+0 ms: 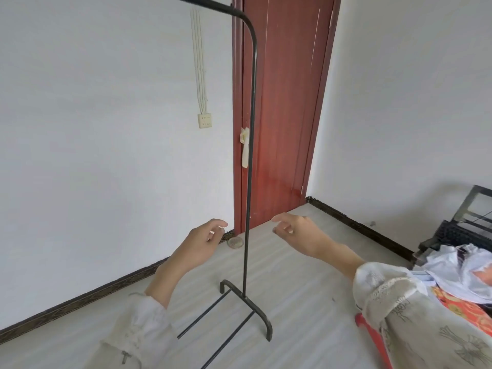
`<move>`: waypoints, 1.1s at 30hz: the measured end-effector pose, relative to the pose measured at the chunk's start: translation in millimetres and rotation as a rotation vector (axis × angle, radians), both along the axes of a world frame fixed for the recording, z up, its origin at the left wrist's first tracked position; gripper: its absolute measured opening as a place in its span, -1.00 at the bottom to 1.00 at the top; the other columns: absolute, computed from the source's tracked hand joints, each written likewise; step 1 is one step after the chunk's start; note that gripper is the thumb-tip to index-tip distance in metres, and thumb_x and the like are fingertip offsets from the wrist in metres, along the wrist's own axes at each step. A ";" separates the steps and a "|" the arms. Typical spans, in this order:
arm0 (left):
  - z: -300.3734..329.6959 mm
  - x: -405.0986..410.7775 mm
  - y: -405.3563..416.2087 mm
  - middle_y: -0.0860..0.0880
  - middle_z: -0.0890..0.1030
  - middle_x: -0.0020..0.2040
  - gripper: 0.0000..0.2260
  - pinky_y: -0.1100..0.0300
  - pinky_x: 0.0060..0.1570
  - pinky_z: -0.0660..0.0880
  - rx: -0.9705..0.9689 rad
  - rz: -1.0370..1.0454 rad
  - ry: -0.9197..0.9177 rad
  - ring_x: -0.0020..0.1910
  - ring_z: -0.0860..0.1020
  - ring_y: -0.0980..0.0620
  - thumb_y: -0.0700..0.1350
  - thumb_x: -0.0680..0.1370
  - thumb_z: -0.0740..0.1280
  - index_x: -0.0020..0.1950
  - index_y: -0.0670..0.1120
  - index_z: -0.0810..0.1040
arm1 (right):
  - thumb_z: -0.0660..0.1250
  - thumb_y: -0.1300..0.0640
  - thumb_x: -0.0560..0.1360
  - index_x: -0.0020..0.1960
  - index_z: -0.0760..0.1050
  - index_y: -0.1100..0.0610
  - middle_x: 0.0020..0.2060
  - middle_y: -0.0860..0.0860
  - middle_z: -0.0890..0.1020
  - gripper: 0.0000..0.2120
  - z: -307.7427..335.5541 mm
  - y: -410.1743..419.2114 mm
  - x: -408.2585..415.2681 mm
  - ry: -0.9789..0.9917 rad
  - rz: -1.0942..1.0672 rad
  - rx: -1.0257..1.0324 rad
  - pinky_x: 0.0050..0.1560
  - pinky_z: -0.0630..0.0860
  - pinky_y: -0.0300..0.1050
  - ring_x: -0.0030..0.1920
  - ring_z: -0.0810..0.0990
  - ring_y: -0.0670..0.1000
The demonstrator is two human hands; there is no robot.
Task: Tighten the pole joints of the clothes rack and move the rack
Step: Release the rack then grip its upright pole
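Your left hand (203, 239) and right hand (295, 230) flank the clothes rack upright pole (249, 182), fingers loosely curled, gripping nothing.

Black clothes rack (247, 182), matt throughout. Reddish-brown door (282, 102) with faint pale vertical streaks; cream handle (245, 149). White walls (93, 129); cream socket (204, 120) and cable ducts (199, 62). Pale grey floor (292, 262) with soft lighter stripes; dark brown skirting (80, 299). Off-white sleeves (415, 315), printed with grey line drawings. Red plastic edge (372, 339). Orange-red patterned cloth (458, 304) under white fabric (452, 267). Black frame (458, 225).
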State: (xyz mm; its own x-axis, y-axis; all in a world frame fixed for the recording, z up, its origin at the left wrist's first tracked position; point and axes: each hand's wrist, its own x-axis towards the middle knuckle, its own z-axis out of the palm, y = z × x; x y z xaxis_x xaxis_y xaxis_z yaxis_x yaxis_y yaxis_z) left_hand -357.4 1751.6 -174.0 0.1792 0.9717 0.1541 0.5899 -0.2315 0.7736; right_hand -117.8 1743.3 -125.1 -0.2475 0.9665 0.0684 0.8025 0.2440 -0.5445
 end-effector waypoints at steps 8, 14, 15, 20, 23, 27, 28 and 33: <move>17.3 68.9 179.0 0.03 0.47 0.22 -0.72 0.25 0.08 0.32 0.049 0.045 0.007 0.11 0.46 0.08 -0.03 0.62 0.10 0.33 0.06 0.37 | 0.20 0.07 0.55 0.23 0.46 0.12 0.10 0.10 0.65 -0.71 29.5 181.3 60.5 0.010 0.004 0.024 0.11 0.44 -0.11 0.13 0.56 0.10; 10.6 92.6 276.4 -0.03 0.33 0.41 -0.63 0.19 0.27 0.26 0.090 0.176 0.069 0.36 0.33 0.04 -0.03 0.62 0.11 0.43 0.05 0.23 | 0.20 0.06 0.55 0.19 0.50 0.11 0.12 0.11 0.64 -0.73 27.7 300.7 85.0 0.046 0.093 0.017 0.12 0.47 -0.12 0.14 0.57 0.10; 9.4 96.7 290.3 -0.03 0.31 0.43 -0.62 0.17 0.31 0.25 0.096 0.205 0.063 0.39 0.30 0.03 -0.04 0.62 0.11 0.44 0.05 0.21 | 0.19 0.06 0.55 0.19 0.50 0.12 0.13 0.12 0.63 -0.73 28.1 321.0 86.6 0.050 0.120 0.024 0.13 0.48 -0.10 0.14 0.57 0.11; 5.0 122.2 354.1 -0.03 0.25 0.47 -0.56 0.11 0.40 0.18 0.120 0.382 0.004 0.46 0.21 0.01 -0.07 0.61 0.13 0.49 0.06 0.13 | 0.19 0.04 0.55 0.28 0.40 0.12 0.13 0.10 0.59 -0.67 34.0 423.1 91.9 0.080 0.286 0.015 0.00 0.42 -0.20 0.04 0.55 0.06; 13.5 143.4 391.1 -0.07 0.23 0.47 -0.51 0.04 0.38 0.26 0.157 0.541 -0.127 0.42 0.27 -0.06 -0.10 0.60 0.16 0.50 0.05 0.08 | 0.19 0.04 0.55 0.31 0.36 0.10 0.12 0.07 0.57 -0.65 35.9 470.0 100.8 0.060 0.428 0.001 -0.01 0.43 -0.19 -0.01 0.54 0.02; 29.5 167.0 430.6 -0.08 0.24 0.45 -0.46 0.03 0.28 0.36 0.217 0.664 -0.194 0.34 0.37 -0.08 -0.12 0.59 0.19 0.51 0.02 0.02 | 0.20 0.04 0.55 0.29 0.38 0.11 0.11 0.07 0.58 -0.66 39.7 520.8 106.2 0.071 0.565 -0.028 0.11 0.46 -0.11 0.09 0.55 0.07; 33.7 171.7 440.2 -0.05 0.29 0.41 -0.46 0.04 0.25 0.39 0.228 0.689 -0.182 0.28 0.41 -0.05 -0.12 0.59 0.19 0.51 0.01 0.03 | 0.20 0.03 0.55 0.30 0.38 0.11 0.10 0.06 0.57 -0.65 41.3 536.7 103.1 0.097 0.593 -0.044 0.11 0.46 -0.11 0.09 0.55 0.07; 38.8 173.0 471.6 -0.04 0.55 -0.13 -0.75 0.26 -0.30 0.45 0.215 0.809 -0.166 -0.24 0.56 -0.05 -0.07 0.61 0.13 0.26 -0.10 0.25 | 0.25 -0.01 0.52 0.35 0.30 0.06 0.16 0.02 0.50 -0.57 50.6 582.1 56.3 0.255 0.754 -0.155 0.04 0.46 -0.14 0.04 0.51 0.00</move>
State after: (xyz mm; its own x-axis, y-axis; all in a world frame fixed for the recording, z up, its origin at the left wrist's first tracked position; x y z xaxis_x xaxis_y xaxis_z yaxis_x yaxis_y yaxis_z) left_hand -184.4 2223.2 -135.3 -0.5985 0.7376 0.3126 0.5195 0.0604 0.8523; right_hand -61.5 2325.5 -74.5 -0.8311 0.5489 0.0898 0.2986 0.5766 -0.7605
